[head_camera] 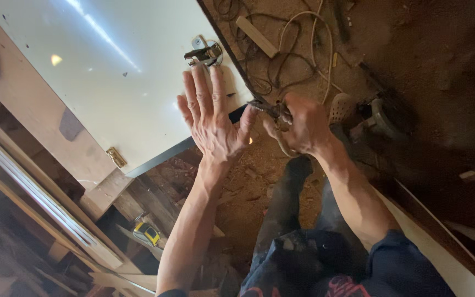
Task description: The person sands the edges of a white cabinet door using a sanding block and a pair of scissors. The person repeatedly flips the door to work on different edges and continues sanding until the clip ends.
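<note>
The white cabinet door [111,71] is smooth and glossy, throwing back light. Its hinge [204,54] is bare dull metal. The pliers [270,110] look like dark worn metal. The floor [413,49] is matt, rough with sawdust. Planks [39,181] are raw wood.

White panel [111,71]: big, flat, shiny; left hand [211,118] spread flat on its lower edge.
Pliers [268,108]: dark metal, gripped in right hand [299,125], tip at panel's edge.

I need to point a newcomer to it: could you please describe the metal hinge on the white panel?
Start at the big white panel. Follow its right edge up past the open left hand; the hinge sits just above the fingertips. It is silvery cup-shaped hardware, unlike the small brass fitting near the lower edge.
</note>
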